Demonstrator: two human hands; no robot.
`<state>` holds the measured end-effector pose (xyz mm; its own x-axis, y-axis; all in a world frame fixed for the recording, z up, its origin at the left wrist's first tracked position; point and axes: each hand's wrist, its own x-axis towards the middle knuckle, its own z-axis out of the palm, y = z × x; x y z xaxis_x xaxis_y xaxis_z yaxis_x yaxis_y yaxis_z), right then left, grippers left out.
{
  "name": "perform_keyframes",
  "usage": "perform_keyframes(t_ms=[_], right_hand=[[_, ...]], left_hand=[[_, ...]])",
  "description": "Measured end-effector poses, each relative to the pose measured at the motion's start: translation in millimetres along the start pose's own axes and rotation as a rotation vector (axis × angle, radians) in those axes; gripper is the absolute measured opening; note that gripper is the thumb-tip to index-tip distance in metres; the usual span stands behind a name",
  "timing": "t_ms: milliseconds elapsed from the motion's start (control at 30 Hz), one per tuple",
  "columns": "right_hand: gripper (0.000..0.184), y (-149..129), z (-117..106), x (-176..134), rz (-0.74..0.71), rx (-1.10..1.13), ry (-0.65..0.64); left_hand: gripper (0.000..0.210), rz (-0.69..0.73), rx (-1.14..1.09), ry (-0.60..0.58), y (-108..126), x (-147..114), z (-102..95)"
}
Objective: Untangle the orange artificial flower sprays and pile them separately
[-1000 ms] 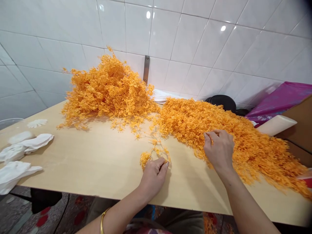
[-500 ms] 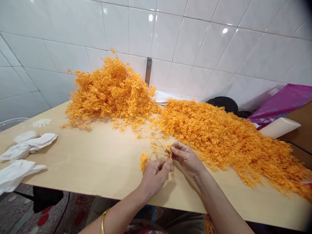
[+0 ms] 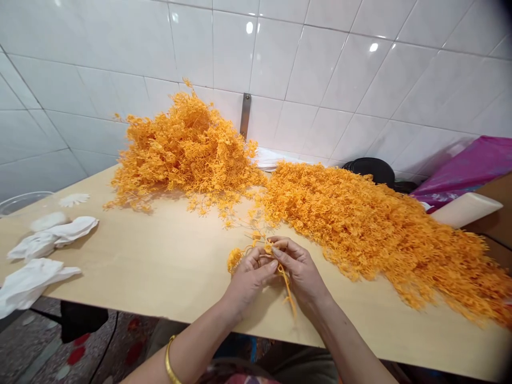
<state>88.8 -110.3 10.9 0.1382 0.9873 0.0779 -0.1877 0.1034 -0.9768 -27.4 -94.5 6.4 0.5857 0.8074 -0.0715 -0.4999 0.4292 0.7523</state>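
Note:
My left hand [image 3: 253, 277] and my right hand [image 3: 295, 265] meet over the near middle of the table, fingertips almost touching. Between them runs a thin orange artificial flower sprig [image 3: 286, 288], pinched by both hands, its stem ends hanging down toward the table edge. A round orange flower cluster [image 3: 234, 259] shows just beyond the left hand's knuckles; thin stems lead from it toward my fingers. Past the fingertips, more thin stems and small blossoms [image 3: 256, 234] lie on the table. The exact spot of each pinch is partly hidden by the fingers.
A tall heap of orange sprigs [image 3: 188, 154] stands at the back left. A long low pile of them [image 3: 360, 224] stretches along the right. White gloves [image 3: 40, 277] lie at the left edge of the table [image 3: 160, 266]. A pale roll [image 3: 468, 210] and purple sheet [image 3: 460, 170] are far right.
My hands have drawn closer together, and the right has shifted slightly left. Orange stem ends now hang below the fingers. The view has shifted slightly.

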Motion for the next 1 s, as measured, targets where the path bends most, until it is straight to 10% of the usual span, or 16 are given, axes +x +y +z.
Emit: perform_keyframes(t_ms=[400,600,767,1000], right_hand=[[0.024,-10,-1,-11,0.149,-0.116,-0.069],[0.027,-12,-8,-5,-0.118,-0.536,0.210],[0.027,-43,-52,11,-0.259,-0.496,0.799],[0.036,-67,-80,10,-0.218,-1.183,0.710]], left_hand=[[0.025,0.019,0.332,-0.060,-4,1,2.8],[0.032,0.005,0.491,-0.061,-1,0,5.0],[0.029,0.030,0.645,-0.069,-2,-6,3.8],[0.042,0.041,0.655,-0.014,-8,-3,6.9]])
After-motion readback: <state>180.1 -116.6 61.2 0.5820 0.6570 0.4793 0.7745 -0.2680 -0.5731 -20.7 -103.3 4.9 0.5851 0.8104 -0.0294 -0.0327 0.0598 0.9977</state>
